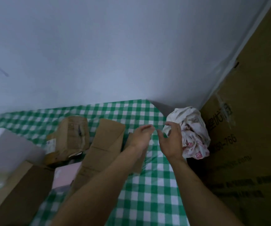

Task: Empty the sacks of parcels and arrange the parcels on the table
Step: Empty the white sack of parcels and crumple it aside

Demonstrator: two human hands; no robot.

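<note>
The left hand (141,136) & right hand (170,141) are hovering spread, holding nothing, the right just beside the crumpled white sack (192,132) at the far right corner of the table (147,185). Risk imo: a sloppy grab could be tipping it off the edge by the big carton (245,144). Cardboard parcels (105,144) are crowding the left.

Table (147,193) fills the lower centre of the frame, its far edge meeting the wall (115,54) above. Tall carton (254,128) stands along the table's right side. Sack (191,132) lies at the table's far right corner, against the tall carton. Parcels cluster at centre left: squat parcel (72,136) farthest back, long parcel (102,152) just right of it, flat parcel (66,175) in front, beside the lower-left carton (17,193). Left hand (142,136) and right hand (170,141) are at centre, between long parcel and sack.
</note>
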